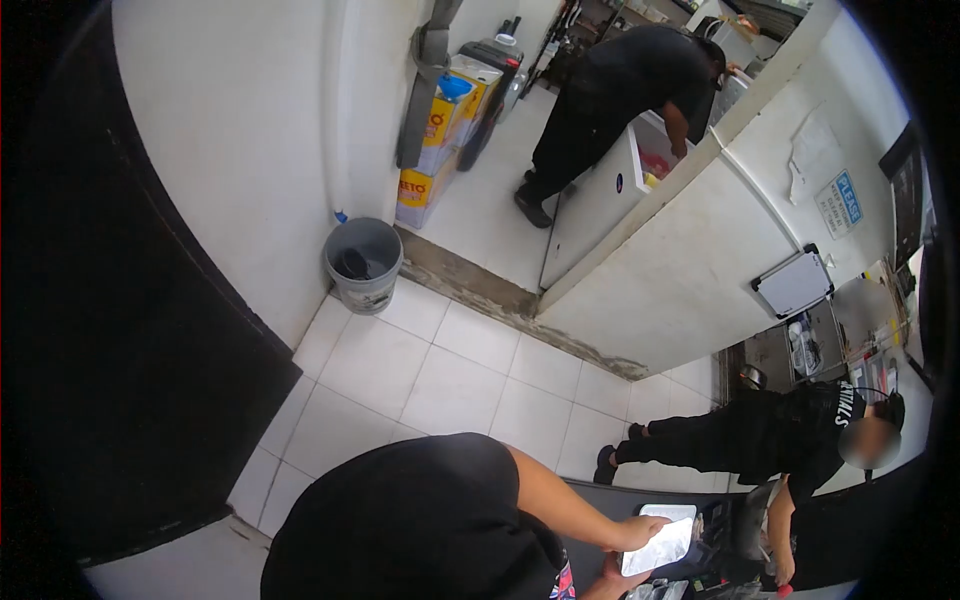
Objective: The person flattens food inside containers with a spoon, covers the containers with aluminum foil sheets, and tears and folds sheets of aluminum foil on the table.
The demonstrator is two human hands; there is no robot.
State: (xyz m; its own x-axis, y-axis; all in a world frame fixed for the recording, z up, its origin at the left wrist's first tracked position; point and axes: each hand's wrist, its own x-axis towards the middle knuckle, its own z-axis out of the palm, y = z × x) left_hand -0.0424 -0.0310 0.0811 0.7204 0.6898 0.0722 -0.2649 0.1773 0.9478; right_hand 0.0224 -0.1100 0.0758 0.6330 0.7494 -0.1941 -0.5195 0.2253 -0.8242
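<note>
My left hand (637, 532) grips a shiny, silver-white rectangular foil tray (668, 547) by its near side. My right hand (608, 577) is at the tray's lower edge, its fingers partly hidden under it. A second pale, tray-like rim (672, 513) shows just behind; I cannot tell whether it is a separate piece. Both hands are over a dark counter (610, 497), close to the bottom of the view.
One person in black (800, 435) stands across the counter, a hand near a red item (784, 591). Another person (625, 85) bends over an open white chest freezer (600, 215). A grey bucket (365, 290) stands by the wall, near a raised floor edge (470, 275).
</note>
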